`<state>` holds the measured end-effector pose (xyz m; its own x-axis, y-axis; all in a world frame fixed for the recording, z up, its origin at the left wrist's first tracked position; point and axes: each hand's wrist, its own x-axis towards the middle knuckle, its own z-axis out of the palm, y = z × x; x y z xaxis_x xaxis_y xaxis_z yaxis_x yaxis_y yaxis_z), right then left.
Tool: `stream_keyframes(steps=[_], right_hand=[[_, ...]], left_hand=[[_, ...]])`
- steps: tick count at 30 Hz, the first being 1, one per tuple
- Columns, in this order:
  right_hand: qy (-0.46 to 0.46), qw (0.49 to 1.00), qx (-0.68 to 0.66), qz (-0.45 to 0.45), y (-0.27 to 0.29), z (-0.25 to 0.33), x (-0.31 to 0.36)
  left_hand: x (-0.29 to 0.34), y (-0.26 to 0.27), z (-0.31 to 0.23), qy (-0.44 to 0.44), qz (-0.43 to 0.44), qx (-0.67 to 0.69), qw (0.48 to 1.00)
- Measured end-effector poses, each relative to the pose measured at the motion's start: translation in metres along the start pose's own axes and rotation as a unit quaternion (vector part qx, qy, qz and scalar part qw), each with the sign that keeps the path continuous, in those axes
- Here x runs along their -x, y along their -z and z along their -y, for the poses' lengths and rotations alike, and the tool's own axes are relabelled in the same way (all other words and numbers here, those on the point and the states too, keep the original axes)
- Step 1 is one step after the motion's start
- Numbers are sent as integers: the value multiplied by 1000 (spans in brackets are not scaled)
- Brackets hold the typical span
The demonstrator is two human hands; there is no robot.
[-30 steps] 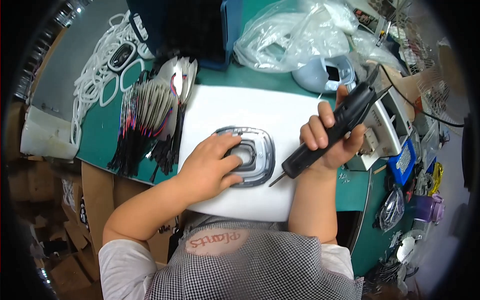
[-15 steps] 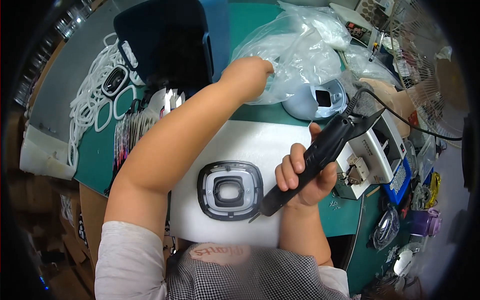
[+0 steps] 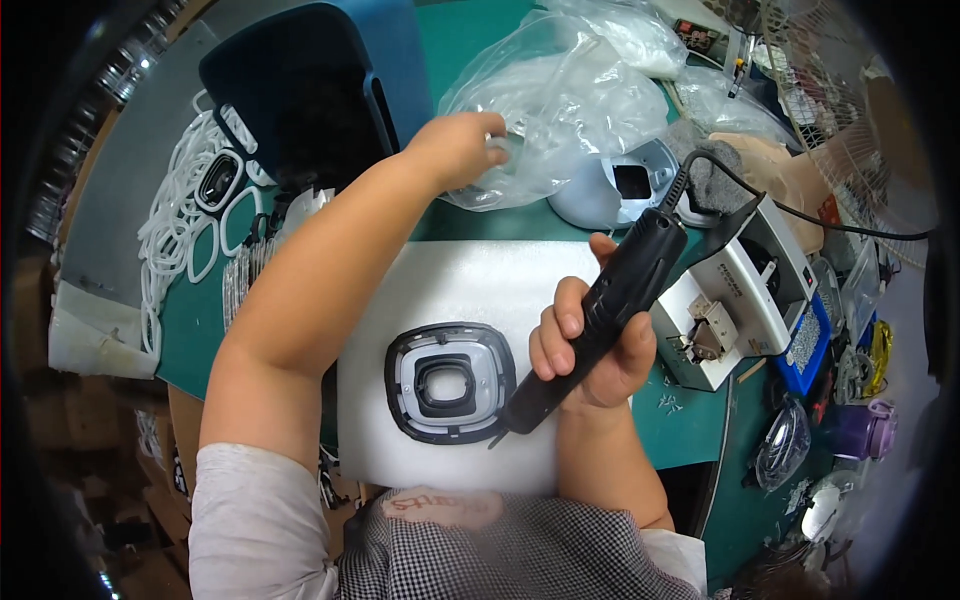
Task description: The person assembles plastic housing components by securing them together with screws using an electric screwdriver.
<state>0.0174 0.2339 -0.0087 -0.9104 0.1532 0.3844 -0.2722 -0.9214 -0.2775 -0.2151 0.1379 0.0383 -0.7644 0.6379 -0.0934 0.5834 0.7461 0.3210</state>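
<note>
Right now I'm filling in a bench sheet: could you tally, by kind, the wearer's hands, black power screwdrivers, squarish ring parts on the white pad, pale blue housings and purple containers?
Left hand and right hand: 2
Black power screwdriver: 1
Squarish ring part: 1
Pale blue housing: 1
Purple container: 1
Total: 6

Screwdriver (image 3: pixel 634 268): matt plastic; bag (image 3: pixel 590 95): glossy film (crinkled).
</note>
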Motion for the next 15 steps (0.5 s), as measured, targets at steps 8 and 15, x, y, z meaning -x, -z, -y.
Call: stream_keyframes(steps=[8, 15], right_hand=[[13, 1000, 0, -21, 2, 3, 3], [8, 999, 17, -43, 8, 4, -1]], left_hand=[[99, 33, -6, 32, -61, 462, 884], [184, 26, -8, 86, 6, 558, 825]])
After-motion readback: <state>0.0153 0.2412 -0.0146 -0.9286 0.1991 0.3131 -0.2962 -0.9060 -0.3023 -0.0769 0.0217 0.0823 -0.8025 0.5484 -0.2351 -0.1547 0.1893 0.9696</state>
